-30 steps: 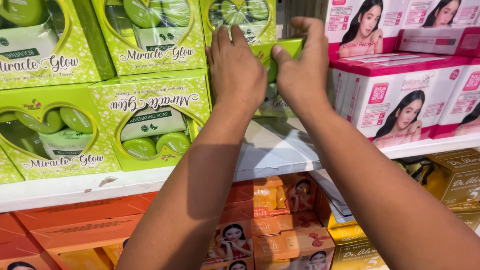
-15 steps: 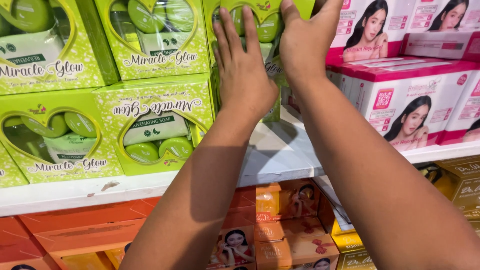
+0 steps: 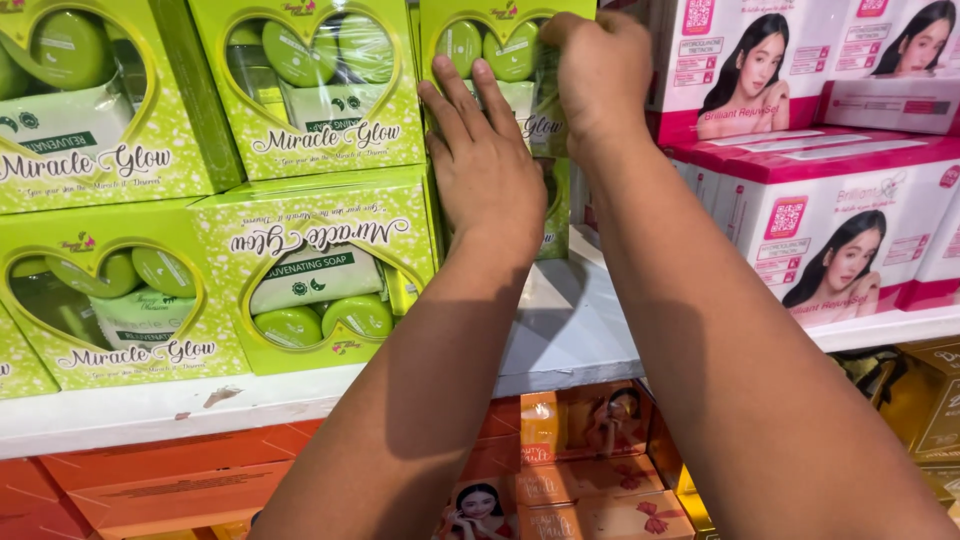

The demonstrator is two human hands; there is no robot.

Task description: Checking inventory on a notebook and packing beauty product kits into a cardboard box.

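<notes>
Both hands are up at a white shelf (image 3: 570, 330) stacked with lime-green gift boxes that have heart-shaped windows. The left hand (image 3: 487, 170) lies flat, fingers stretched and close together, pressed against the front of a green box (image 3: 500, 70) that sits high in the stack, third from the left in the upper row. The right hand (image 3: 600, 70) is curled over the same box's upper right edge, knuckles forward, gripping it at that corner. Through the box's window I can see round green jars. Below it another green box is partly hidden behind the left wrist; whether the held box rests on it I cannot tell.

To the left an upside-down green box (image 3: 320, 270) stands on the shelf, with a second upright one (image 3: 310, 85) on top of it. To the right are pink and white boxes (image 3: 830, 230) printed with a portrait. On the level beneath the shelf lie orange boxes (image 3: 590, 470), and gold-coloured ones (image 3: 925, 400) at the far right.
</notes>
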